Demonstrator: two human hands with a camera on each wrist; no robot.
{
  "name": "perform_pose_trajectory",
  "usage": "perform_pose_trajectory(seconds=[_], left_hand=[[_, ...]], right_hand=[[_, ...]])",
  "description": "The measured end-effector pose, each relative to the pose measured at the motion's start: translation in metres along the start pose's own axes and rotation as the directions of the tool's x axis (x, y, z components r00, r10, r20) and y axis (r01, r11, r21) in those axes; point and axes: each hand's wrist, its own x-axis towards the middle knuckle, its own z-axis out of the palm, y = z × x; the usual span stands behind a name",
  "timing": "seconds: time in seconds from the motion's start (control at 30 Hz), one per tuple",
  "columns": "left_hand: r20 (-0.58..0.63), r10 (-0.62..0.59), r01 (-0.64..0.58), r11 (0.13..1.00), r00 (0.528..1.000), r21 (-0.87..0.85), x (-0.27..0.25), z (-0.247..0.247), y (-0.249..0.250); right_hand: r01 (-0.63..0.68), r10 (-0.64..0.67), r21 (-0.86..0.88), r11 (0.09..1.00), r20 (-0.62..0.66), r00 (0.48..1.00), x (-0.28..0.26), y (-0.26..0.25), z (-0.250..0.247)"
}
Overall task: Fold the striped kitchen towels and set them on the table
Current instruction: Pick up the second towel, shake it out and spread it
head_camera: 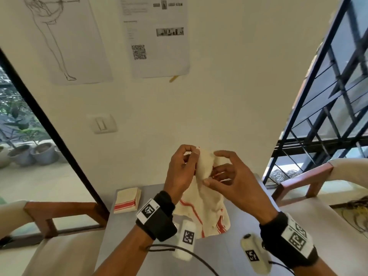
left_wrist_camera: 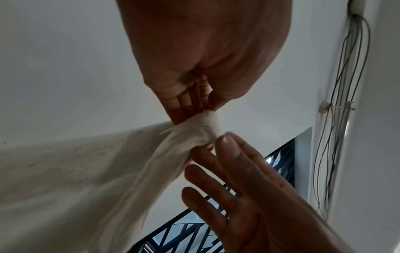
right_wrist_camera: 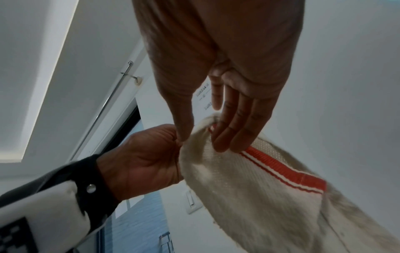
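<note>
A folded towel [head_camera: 127,200] sits on the counter [head_camera: 123,236] at far left. The left hand [head_camera: 180,172] pinches the top corner of the loose towel [head_camera: 205,208], held up over the counter, long axis hanging straight down. The right hand [head_camera: 229,180] is right beside that corner, fingers [right_wrist_camera: 229,135] mostly straight, just touching the red stripe.

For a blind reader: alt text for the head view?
Both hands lift a cream, red-striped towel above a grey table; the left hand pinches its top edge, the right hand fingers it. A folded towel lies at left.
</note>
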Motion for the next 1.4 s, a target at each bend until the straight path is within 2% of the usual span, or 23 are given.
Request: perform_pose_trajectory(seconds=[0.1, 0.2, 0.3, 0.37, 0.47, 0.53, 0.6, 0.7, 0.83, 0.93, 1.0, 1.13, 1.23, 1.3, 1.4], left_hand=[[0.026, 0.019, -0.019, 1.0, 0.999, -0.017, -0.017, -0.019, 0.018], [0.07, 0.051, -0.049, 0.998, 0.996, -0.029, -0.036, -0.045, 0.035], [0.251, 0.061, -0.057, 0.998, 0.966, -0.02, -0.056, -0.068, 0.044], [0.355, 0.106, -0.138, 0.988, 0.929, 0.068, -0.07, -0.077, 0.043], [0.309, 0.221, -0.298, 0.926, 0.925, 0.231, -0.08, -0.086, 0.04], [0.25, 0.29, -0.361, 0.875, 0.924, 0.321, -0.081, -0.097, 0.049], [0.239, 0.336, -0.408, 0.822, 0.911, 0.398, -0.078, -0.109, 0.066], [0.297, 0.324, -0.43, 0.791, 0.898, 0.436, -0.071, -0.121, 0.094], [0.349, 0.295, -0.441, 0.751, 0.89, 0.491, -0.062, -0.125, 0.129], [0.433, 0.21, -0.449, 0.682, 0.877, 0.578, -0.053, -0.129, 0.146], [0.431, 0.226, -0.465, 0.645, 0.874, 0.606, -0.048, -0.129, 0.15], [0.351, 0.336, -0.485, 0.577, 0.874, 0.657, -0.038, -0.136, 0.154], [0.359, 0.318, -0.479, 0.56, 0.878, 0.676, -0.031, -0.147, 0.159], [0.344, 0.309, -0.462, 0.581, 0.887, 0.67, -0.028, -0.153, 0.165], [0.29, 0.36, -0.454, 0.562, 0.887, 0.692, -0.023, -0.158, 0.171]], right_hand=[[0.123, -0.121, -0.16, 0.979, 0.02, 0.992, -0.012, -0.022, 0.011], [0.187, -0.204, -0.225, 0.956, -0.057, 0.977, -0.023, -0.046, 0.029], [0.221, -0.27, -0.272, 0.937, -0.159, 0.95, -0.033, -0.064, 0.042], [0.213, -0.278, -0.309, 0.927, -0.184, 0.943, -0.039, -0.074, 0.046], [0.188, -0.272, -0.402, 0.896, -0.164, 0.948, -0.042, -0.082, 0.045], [0.233, -0.31, -0.399, 0.887, -0.139, 0.941, -0.045, -0.09, 0.045], [0.269, -0.336, -0.395, 0.878, -0.11, 0.936, -0.043, -0.101, 0.043], [0.267, -0.339, -0.469, 0.842, -0.075, 0.938, -0.033, -0.108, 0.04], [0.186, -0.27, -0.5, 0.846, -0.099, 0.958, -0.018, -0.107, 0.029], [0.163, -0.222, -0.559, 0.813, -0.038, 0.974, -0.009, -0.101, 0.01], [0.161, -0.188, -0.557, 0.815, 0.008, 0.982, -0.004, -0.096, -0.002], [0.161, -0.152, -0.262, 0.952, 0.058, 0.987, -0.012, -0.101, -0.017], [0.139, -0.132, -0.051, 0.989, 0.128, 0.983, -0.023, -0.118, -0.035], [0.109, -0.097, -0.027, 0.994, 0.286, 0.953, -0.023, -0.122, -0.05], [0.132, -0.019, -0.196, 0.972, 0.491, 0.871, -0.02, -0.111, -0.064]])
